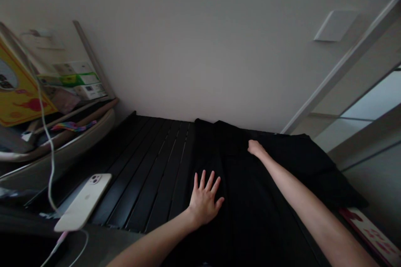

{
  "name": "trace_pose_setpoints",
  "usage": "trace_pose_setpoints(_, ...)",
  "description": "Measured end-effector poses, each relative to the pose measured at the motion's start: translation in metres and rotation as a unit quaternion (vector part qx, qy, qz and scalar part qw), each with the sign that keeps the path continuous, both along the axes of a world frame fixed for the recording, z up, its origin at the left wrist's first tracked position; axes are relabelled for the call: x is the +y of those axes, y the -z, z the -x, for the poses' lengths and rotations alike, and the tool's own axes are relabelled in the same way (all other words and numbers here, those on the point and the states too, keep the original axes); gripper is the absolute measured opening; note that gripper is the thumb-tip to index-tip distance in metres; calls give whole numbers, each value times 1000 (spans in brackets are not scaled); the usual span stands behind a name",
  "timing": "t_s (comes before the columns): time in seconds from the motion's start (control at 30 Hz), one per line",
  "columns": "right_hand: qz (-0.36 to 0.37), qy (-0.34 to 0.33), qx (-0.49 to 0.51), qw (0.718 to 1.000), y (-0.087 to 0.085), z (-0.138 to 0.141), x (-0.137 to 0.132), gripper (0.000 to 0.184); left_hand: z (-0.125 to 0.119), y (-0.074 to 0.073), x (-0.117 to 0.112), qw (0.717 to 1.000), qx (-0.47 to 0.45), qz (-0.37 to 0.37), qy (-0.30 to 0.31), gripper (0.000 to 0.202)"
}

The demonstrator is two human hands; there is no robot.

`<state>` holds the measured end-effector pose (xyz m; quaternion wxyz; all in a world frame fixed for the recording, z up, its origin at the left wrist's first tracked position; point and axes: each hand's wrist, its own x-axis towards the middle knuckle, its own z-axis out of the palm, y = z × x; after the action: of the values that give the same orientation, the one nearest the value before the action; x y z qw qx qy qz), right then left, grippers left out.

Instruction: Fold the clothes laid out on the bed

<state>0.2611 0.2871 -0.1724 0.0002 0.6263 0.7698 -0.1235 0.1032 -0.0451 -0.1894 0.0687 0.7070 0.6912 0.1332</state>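
Bare forearms, 2 of them, come up from the bottom edge of the frame and end on dark cloth.

At the far left, a yellow box (19, 91) leans among stacked cartons on a shelf. A white cable (46, 133) hangs down past it toward a white phone (84, 202) that lies face down at the lower left. The phone rests on the near corner of a black slatted table (147, 167), well apart from my hands.

My left hand (205, 200) lies flat just left of centre, palm down with all 5 fingers spread. It grips nothing and only presses on the left edge of the black garment (250, 208). That garment covers the right half of the table, from the wall down to the bottom of the frame.

My right hand (255, 148) sits higher, near the garment's far edge. Its fingers are curled under and seem closed on a fold of the fabric, though black on black hides the pinch itself.

I judge the cloth to be soft, limp and light, and likely to slide easily on the smooth slats. It would sag if lifted at 1 point, so an edge or corner pinched by each hand looks the soundest hold.

A red-and-white strip (369, 229) peeks out at the lower right, and a pale wall plate (336, 25) sits at the upper right.
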Motion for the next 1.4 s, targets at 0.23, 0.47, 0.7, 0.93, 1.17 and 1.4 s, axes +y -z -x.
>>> trace_pose_setpoints(0.23,-75,99,37,992,-50,1,7,44,2,1,-5,1000,-4,-3,-2,66)
trace_pose_setpoints(0.47,-127,-30,92,987,-56,83,-29,39,2,-4,-6,1000,-13,-1,0,66)
trace_pose_setpoints(0.7,-95,-277,151,944,-17,154,-72,16,2,-5,-7,1000,-8,7,-3,67)
trace_pose_setpoints(0.93,-65,-206,167,962,0,130,-44,66,3,-3,-6,1000,-3,8,-3,68)
trace_pose_setpoints(1.17,-57,-125,203,970,12,147,-37,45,4,-4,-7,1000,-11,13,-1,69)
trace_pose_setpoints(1.4,-131,-103,289,943,-26,199,1,40,6,-4,-7,1000,-25,17,1,67)
